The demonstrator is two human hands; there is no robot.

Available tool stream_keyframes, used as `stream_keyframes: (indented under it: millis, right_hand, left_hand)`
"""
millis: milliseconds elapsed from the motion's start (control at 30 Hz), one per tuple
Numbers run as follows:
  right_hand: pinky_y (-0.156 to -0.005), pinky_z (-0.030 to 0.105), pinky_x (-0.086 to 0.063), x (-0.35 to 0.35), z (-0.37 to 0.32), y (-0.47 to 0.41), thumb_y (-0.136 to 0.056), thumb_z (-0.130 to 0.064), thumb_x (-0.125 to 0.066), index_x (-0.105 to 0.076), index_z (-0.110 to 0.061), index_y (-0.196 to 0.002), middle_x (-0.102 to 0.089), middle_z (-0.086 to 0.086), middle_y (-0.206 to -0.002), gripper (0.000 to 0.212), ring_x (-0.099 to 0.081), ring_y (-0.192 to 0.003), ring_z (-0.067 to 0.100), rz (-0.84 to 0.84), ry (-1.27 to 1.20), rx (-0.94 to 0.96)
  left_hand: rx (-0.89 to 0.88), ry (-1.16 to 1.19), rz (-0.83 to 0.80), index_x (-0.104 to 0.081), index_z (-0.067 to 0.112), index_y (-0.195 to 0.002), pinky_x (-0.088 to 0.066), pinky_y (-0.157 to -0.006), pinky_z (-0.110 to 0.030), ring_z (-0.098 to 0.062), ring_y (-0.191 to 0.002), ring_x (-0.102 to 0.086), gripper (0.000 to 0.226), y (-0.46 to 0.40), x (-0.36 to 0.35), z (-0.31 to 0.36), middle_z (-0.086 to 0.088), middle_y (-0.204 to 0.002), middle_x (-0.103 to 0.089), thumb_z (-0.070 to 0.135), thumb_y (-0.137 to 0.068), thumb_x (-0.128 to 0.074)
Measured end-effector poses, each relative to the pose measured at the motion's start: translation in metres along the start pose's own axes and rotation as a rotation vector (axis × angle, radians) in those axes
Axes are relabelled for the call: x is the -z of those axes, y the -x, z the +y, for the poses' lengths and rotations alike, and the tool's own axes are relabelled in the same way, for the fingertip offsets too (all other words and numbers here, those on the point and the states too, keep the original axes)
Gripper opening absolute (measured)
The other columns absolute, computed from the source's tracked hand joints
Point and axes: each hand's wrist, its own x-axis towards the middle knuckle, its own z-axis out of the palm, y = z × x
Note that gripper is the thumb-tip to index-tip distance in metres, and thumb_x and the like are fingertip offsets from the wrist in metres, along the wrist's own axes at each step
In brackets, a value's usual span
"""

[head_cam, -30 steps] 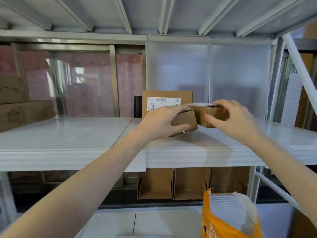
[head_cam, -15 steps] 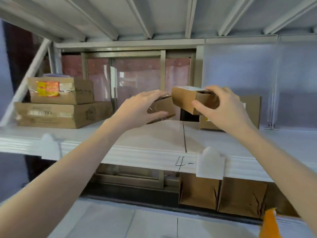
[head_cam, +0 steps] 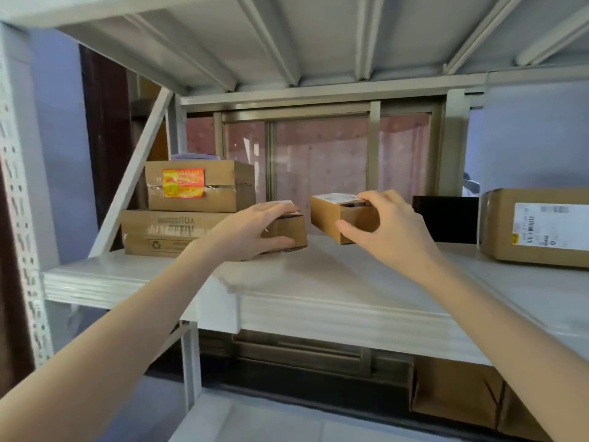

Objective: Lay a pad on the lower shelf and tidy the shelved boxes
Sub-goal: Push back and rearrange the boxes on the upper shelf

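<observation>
My left hand (head_cam: 255,226) grips a small brown cardboard box (head_cam: 291,232) that rests on the white shelf board (head_cam: 318,282), just right of a stack of boxes. My right hand (head_cam: 389,228) holds a second small brown box (head_cam: 328,218) with a white label on top, lifted slightly above the shelf and a short gap to the right of the first. The stack at the left has a taped box with a red and yellow sticker (head_cam: 199,185) on top of a flat wide box (head_cam: 165,232).
A large labelled carton (head_cam: 538,226) sits at the right end of the shelf, with a black object (head_cam: 446,218) beside it. A white slanted brace (head_cam: 134,177) and perforated upright (head_cam: 19,193) stand left. Open cardboard boxes (head_cam: 459,390) line the lower shelf's back.
Both hands have carried the two small boxes leftward along the shelf toward the stack. The left box has come down onto the shelf; the right one is still lifted.
</observation>
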Motion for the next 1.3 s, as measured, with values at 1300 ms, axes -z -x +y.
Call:
stream_keyframes:
  millis: [1300]
  right_hand:
    - [-0.098,0.047,-0.042,0.063,0.069,-0.013,-0.083,-0.058,-0.052,-0.018,-0.029,-0.146,-0.027,0.001,-0.149,0.077,-0.029,-0.135,0.025,-0.065,0.397,0.012]
  left_hand:
    - [-0.235,0.03,0.17,-0.025,0.022,-0.143,-0.029,-0.106,-0.034,-0.02,-0.134,-0.032,0.075,-0.083,-0.004,0.088,-0.003,-0.15,-0.029,0.062,-0.084,-0.045]
